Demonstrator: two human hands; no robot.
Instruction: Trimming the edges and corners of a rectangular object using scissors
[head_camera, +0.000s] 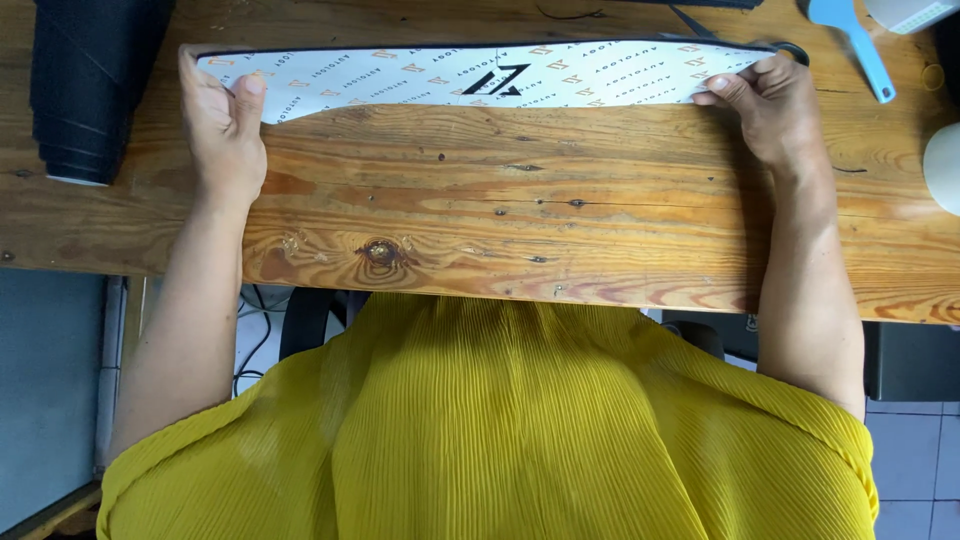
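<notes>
A long white printed sheet (480, 78) with a dark edge and small patterned marks lies across the far part of the wooden table (520, 220). My left hand (222, 120) grips its left end, thumb on top. My right hand (765, 105) pinches its right end. The sheet's near edge curves upward toward the right. Both arms reach forward over the table from my yellow pleated top.
A stack of black cone-shaped items (85, 85) stands at the far left. A light blue plastic tool (860, 45) lies at the far right, with a white rounded object (943, 165) at the right edge. A black chair (310, 320) sits below the table edge.
</notes>
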